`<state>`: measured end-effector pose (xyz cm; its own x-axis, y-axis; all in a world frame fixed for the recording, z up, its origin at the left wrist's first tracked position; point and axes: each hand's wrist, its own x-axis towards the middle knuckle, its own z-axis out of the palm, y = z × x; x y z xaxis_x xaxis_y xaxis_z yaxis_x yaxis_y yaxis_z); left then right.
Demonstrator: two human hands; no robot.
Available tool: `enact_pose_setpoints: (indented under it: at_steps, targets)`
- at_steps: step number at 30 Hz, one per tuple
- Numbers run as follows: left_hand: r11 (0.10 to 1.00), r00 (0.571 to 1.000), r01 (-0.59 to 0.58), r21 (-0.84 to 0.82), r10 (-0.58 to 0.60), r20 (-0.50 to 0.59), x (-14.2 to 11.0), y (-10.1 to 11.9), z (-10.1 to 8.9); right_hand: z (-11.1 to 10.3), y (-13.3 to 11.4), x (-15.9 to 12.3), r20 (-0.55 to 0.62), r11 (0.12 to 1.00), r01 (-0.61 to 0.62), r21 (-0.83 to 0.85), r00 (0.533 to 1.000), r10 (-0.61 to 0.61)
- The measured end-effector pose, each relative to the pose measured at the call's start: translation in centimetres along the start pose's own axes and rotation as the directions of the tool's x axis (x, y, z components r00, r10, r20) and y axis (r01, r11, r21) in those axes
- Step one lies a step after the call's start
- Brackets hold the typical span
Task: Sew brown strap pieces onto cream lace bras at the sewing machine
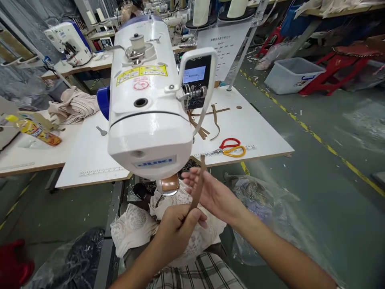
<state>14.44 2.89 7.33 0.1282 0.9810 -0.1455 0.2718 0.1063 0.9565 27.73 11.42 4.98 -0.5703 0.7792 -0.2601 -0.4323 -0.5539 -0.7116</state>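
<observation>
My left hand (176,226) is closed round the lower end of a narrow brown strip (199,186), which stands up slantwise from the grip. Just behind the strip is my right hand (215,194), palm turned inward and fingers stretched out; whether it touches the strip I cannot tell. Both are below the head of a white JUKI sewing machine (150,132). Cream lace bra pieces (135,228) lie bunched beneath my hands, over my lap and under the machine. More brown strips (215,120) rest on the white table (258,128) at the right.
Scissors with red and orange handles (231,148) lie at the table's front edge. On the left are a drink bottle (37,132) and folded cream fabric (73,106). A clear plastic bag (255,212) is on the floor at the right. Farther back stands a pale plastic bin (293,76).
</observation>
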Motion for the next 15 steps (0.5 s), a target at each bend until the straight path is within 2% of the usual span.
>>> enact_pose_setpoints:
  at_steps: [2, 3, 5, 7, 8, 9, 11, 13, 15]
  targets:
    - [1.0, 1.0, -0.02, 0.005, 0.02, -0.002, 0.4, 0.6, -0.1, -0.9, -0.1, -0.5, 0.106, 0.96, -0.011, -0.281, 0.993, 0.043]
    - [0.998, 0.998, -0.058, 0.023, 0.058, -0.016, 0.6, 0.7, -0.2, -1.3, -0.3, -0.5, 0.11, 0.914, 0.024, -0.405, 0.994, 0.023]
    - [0.971, 0.974, -0.205, 0.122, 0.215, -0.076, 1.0, 0.4, -0.8, -1.9, -0.9, 0.1, 0.025, 0.815, 0.119, -0.567, 0.992, -0.128]
    - [0.871, 0.9, -0.344, 0.349, 0.412, -0.141, 1.3, -0.6, -1.8, -2.1, -1.6, 1.7, -0.057, 0.757, 0.176, -0.63, 0.961, -0.27]
    - [0.795, 0.857, -0.36, 0.488, 0.488, -0.165, 1.3, -1.3, -2.5, -2.1, -1.9, 2.7, -0.067, 0.752, 0.186, -0.632, 0.954, -0.293]
    - [0.716, 0.822, -0.335, 0.612, 0.54, -0.181, 1.4, -2.1, -3.1, -2.1, -2.2, 3.7, -0.056, 0.756, 0.188, -0.627, 0.957, -0.284]
    - [0.618, 0.804, -0.191, 0.762, 0.544, -0.239, 1.4, -3.2, -4.0, -1.8, -2.4, 5.5, 0.023, 0.738, 0.193, -0.647, 0.972, -0.233]
    - [0.61, 0.821, -0.041, 0.791, 0.472, -0.322, 1.3, -3.8, -4.5, -1.5, -2.3, 6.6, 0.107, 0.667, 0.226, -0.71, 0.971, -0.215]
    - [0.641, 0.841, 0.062, 0.765, 0.38, -0.386, 1.0, -3.8, -4.6, -1.3, -2.0, 7.2, 0.153, 0.58, 0.274, -0.768, 0.956, -0.25]
